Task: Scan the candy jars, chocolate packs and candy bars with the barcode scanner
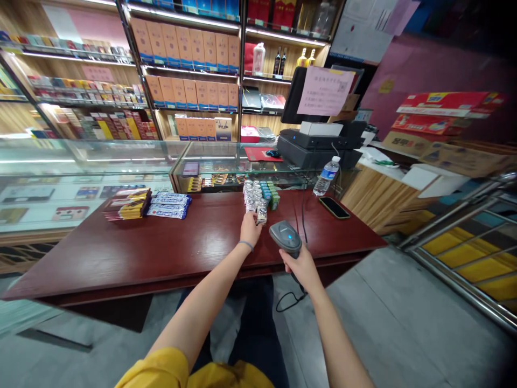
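My right hand is wrapped around the handle of a grey barcode scanner with a blue light on top, held above the table's front edge. The scanner's head points left, towards my left hand. That hand, with a band at its wrist, has its fingers closed on a small silvery pack at the near end of several rows. Pale packs, bluish packs and green packs stand close together there. My left fingertips are partly hidden.
On the dark red table lie brown-and-yellow packets, blue-and-white packets and a phone. A water bottle stands near the phone. Behind are a glass counter and a black cash drawer. A metal rack is right.
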A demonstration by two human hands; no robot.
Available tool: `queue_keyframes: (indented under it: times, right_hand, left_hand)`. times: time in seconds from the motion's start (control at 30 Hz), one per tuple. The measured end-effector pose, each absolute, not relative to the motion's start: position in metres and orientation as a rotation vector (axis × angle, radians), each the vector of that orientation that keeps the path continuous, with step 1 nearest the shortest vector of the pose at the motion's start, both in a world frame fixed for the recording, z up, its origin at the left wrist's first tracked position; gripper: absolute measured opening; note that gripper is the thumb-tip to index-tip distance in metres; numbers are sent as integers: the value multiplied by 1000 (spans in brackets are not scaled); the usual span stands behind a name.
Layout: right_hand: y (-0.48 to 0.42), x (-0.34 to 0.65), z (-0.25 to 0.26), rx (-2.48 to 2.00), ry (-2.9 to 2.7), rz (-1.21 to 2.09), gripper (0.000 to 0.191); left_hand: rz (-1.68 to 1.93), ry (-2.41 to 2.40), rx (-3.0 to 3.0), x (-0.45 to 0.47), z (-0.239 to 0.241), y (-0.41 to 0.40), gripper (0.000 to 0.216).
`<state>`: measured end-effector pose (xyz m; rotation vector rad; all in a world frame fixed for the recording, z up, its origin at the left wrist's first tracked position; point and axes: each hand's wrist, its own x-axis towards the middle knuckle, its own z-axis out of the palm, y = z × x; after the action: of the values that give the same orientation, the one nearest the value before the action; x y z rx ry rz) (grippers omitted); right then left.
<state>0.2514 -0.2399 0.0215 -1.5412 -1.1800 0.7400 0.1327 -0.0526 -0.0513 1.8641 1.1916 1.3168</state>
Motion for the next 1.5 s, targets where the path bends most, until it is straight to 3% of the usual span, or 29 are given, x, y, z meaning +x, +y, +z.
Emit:
queue_keyframes:
  times: [0.43, 0.67, 0.83, 1.07, 1.23, 1.5]
  right_hand:
    - [-236, 252, 19, -1547, -1197, 745, 44]
    - [-237, 242, 28, -1544, -1184, 716, 44]
    - [-232, 223, 35, -1516, -1181, 696, 42]
    - [-211, 185, 38, -1517, -1272, 694, 40]
    - [-191, 148, 39, -1450, -1346, 725, 40]
    - [-160, 101, 34, -1397, -1426, 799, 41]
  left_hand:
    - [1250, 1239, 1827, 144, -51, -36, 27]
    - [1367, 1212, 1900, 121, -44, -55, 39]
    - [1453, 1202, 1935, 53, -30, -57, 43]
    - [1550, 1474, 1948, -96, -15, -36, 20]
    - [1603, 1640, 1930, -186, -23, -32, 16]
    - [1521, 1887, 1912, -269, -26, -29, 13]
